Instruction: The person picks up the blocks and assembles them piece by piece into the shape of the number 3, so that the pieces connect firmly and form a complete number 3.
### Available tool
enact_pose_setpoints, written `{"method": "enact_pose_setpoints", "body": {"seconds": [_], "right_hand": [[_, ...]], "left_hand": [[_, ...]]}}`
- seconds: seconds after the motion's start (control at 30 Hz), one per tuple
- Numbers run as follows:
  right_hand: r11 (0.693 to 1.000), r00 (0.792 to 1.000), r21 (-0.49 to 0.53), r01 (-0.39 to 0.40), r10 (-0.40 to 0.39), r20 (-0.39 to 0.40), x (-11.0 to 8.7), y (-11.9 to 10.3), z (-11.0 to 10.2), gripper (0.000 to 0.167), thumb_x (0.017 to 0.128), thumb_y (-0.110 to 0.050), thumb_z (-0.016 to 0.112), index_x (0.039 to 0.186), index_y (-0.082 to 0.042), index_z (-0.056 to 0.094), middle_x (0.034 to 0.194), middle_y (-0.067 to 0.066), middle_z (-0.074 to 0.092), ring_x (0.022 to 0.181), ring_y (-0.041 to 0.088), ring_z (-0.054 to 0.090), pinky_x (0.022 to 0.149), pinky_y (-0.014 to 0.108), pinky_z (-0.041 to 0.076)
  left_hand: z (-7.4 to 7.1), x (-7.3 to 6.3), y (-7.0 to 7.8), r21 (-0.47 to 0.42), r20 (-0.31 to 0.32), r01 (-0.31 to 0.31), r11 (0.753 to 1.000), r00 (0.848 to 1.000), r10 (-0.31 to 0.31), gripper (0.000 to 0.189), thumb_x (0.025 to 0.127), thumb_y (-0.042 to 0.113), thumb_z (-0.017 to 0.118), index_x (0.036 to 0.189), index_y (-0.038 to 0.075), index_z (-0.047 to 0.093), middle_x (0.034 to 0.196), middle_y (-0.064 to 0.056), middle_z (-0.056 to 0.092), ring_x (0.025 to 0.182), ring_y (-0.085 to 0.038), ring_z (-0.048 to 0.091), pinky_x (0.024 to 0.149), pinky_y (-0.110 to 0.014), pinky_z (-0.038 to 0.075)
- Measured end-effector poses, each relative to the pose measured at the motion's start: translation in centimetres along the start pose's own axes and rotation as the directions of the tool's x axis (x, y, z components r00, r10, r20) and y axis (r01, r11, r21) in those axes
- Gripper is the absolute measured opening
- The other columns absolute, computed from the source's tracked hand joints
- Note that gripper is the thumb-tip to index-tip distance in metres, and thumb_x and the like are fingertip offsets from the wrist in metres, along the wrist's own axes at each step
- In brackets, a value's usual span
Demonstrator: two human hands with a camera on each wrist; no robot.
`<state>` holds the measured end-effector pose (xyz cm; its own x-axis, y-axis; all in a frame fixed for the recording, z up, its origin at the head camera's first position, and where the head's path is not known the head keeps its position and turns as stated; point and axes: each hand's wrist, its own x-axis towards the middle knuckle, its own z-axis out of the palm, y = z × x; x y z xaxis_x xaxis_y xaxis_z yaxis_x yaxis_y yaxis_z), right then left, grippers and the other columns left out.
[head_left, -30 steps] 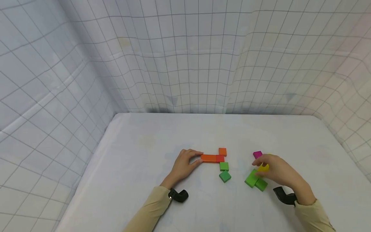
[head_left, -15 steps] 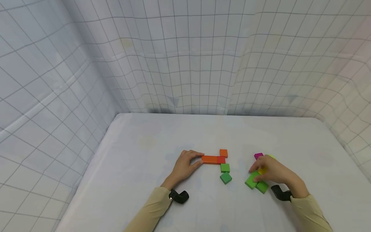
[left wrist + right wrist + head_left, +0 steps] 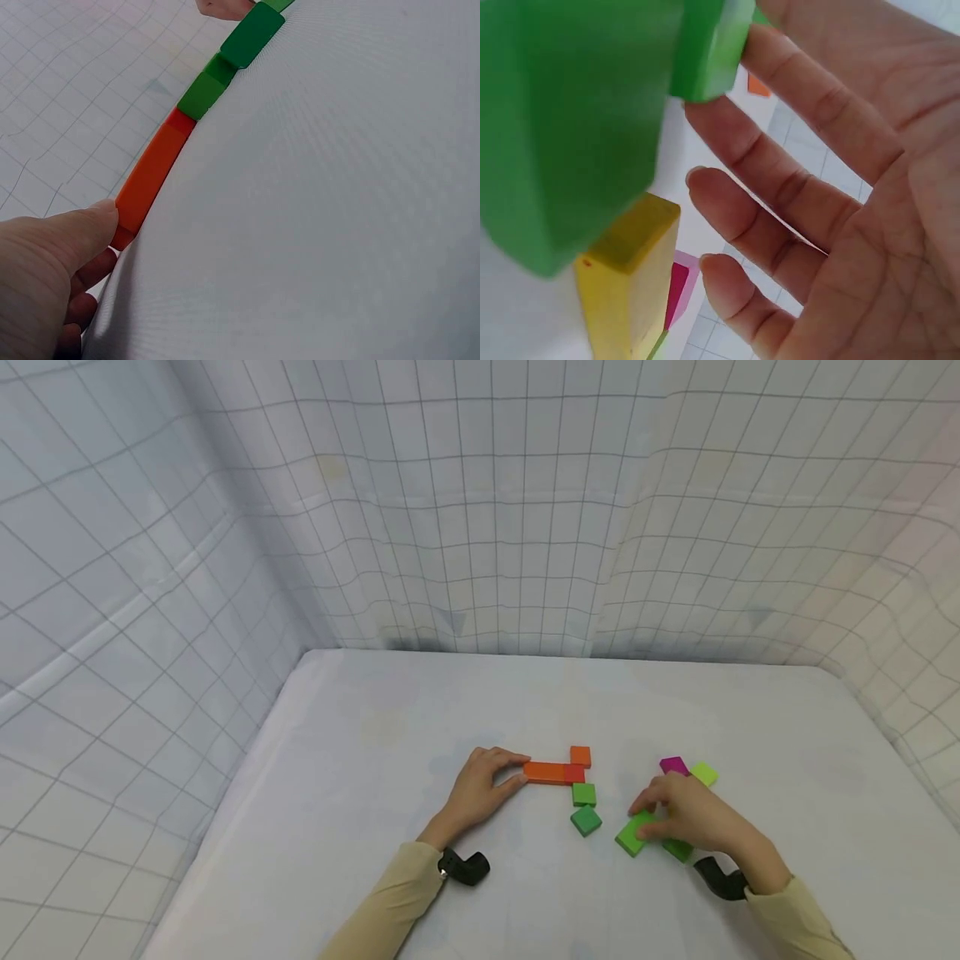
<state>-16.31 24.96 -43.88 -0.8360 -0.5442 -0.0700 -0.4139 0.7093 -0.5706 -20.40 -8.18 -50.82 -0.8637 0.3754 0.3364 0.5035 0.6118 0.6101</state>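
Left of the red block (image 3: 574, 774), the left hand (image 3: 476, 789) pinches an orange bar (image 3: 544, 772). Rightward, the right hand (image 3: 692, 814) pinches a green block (image 3: 631, 838).

left hand (image 3: 476, 787) is gripping orange bar (image 3: 544, 773) at left end | right hand (image 3: 694, 811) is pinching light-green block (image 3: 630, 839) | red block (image 3: 574, 774) is adjoining orange bar's right end | magenta block (image 3: 673, 765) is lying beyond right hand

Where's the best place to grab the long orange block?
Probably the left end of the long orange block, coming in from the left with finger and thumb on opposite long sides. It's slim enough to pinch there, and no other block sits against that end, while its right end meets the red block. The left hand is at that left end now.
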Motion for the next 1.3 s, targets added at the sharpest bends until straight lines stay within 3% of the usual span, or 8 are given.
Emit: {"method": "enact_pose_setpoints", "body": {"seconds": [0.13, 0.3, 0.5, 0.67, 0.93, 1.3], "right_hand": [[0.994, 0.998, -0.089, 0.06, -0.058, 0.021, -0.7, -0.3, 0.1, 0.032, 0.071, -0.032, 0.083, 0.1, -0.019, 0.074, 0.088, -0.018, 0.059, 0.081, 0.012, 0.048, 0.068, 0.027, 0.042], [0.984, 0.992, -0.132, 0.119, -0.112, 0.053, -1.3, -0.8, 0.3, 0.035, 0.069, -0.022, 0.085, 0.103, -0.018, 0.074, 0.092, -0.018, 0.059, 0.085, 0.012, 0.048, 0.069, 0.028, 0.044], [0.968, 0.99, -0.213, 0.135, -0.124, 0.064, -1.4, -2.4, 1.3, 0.032, 0.069, -0.015, 0.084, 0.1, -0.019, 0.075, 0.089, -0.02, 0.058, 0.086, 0.01, 0.048, 0.074, 0.034, 0.042], [0.971, 0.99, -0.203, 0.126, -0.111, 0.083, -1.4, -3.7, 2.4, 0.03, 0.068, -0.019, 0.086, 0.096, -0.018, 0.076, 0.085, -0.022, 0.057, 0.082, 0.006, 0.049, 0.071, 0.031, 0.041], [0.961, 0.981, -0.203, 0.188, -0.174, 0.082, -0.9, -5.5, 4.0, 0.03, 0.07, -0.029, 0.084, 0.095, -0.014, 0.075, 0.079, -0.022, 0.053, 0.076, 0.003, 0.047, 0.072, 0.032, 0.041], [0.974, 0.987, -0.158, 0.16, -0.152, 0.06, -0.7, -5.8, 4.5, 0.027, 0.072, -0.028, 0.083, 0.094, -0.016, 0.074, 0.081, -0.022, 0.057, 0.074, 0.003, 0.049, 0.07, 0.03, 0.042]], "left_hand": [[0.1, 0.0, 0.0, 0.01, -0.009, -0.022, 1.0, 1.0, 0.022, 0.029, 0.09, 0.032, 0.066, 0.116, 0.019, 0.069, 0.11, 0.007, 0.065, 0.093, -0.014, 0.048, 0.081, -0.032, 0.041], [0.1, 0.0, 0.0, 0.015, -0.034, -0.048, 0.999, 0.998, 0.049, 0.029, 0.091, 0.031, 0.066, 0.115, 0.015, 0.07, 0.108, 0.004, 0.065, 0.092, -0.015, 0.048, 0.079, -0.033, 0.041], [0.1, 0.0, 0.0, -0.002, 0.004, 0.0, 1.0, 1.0, 0.0, 0.03, 0.091, 0.032, 0.065, 0.117, 0.018, 0.069, 0.111, 0.006, 0.064, 0.095, -0.015, 0.049, 0.084, -0.035, 0.041], [0.0, 0.1, 0.0, -0.002, 0.018, 0.026, 1.0, 1.0, -0.026, 0.03, 0.09, 0.033, 0.065, 0.118, 0.02, 0.068, 0.112, 0.008, 0.064, 0.097, -0.014, 0.048, 0.085, -0.034, 0.04], [0.0, 0.1, 0.0, 0.006, 0.018, 0.026, 1.0, 1.0, -0.026, 0.03, 0.09, 0.033, 0.066, 0.117, 0.019, 0.068, 0.111, 0.007, 0.064, 0.096, -0.014, 0.048, 0.085, -0.033, 0.04], [-0.1, 0.1, 0.1, 0.008, 0.027, 0.023, 1.0, 0.999, -0.024, 0.031, 0.091, 0.035, 0.064, 0.118, 0.02, 0.068, 0.112, 0.008, 0.063, 0.098, -0.014, 0.048, 0.086, -0.033, 0.04]]}}
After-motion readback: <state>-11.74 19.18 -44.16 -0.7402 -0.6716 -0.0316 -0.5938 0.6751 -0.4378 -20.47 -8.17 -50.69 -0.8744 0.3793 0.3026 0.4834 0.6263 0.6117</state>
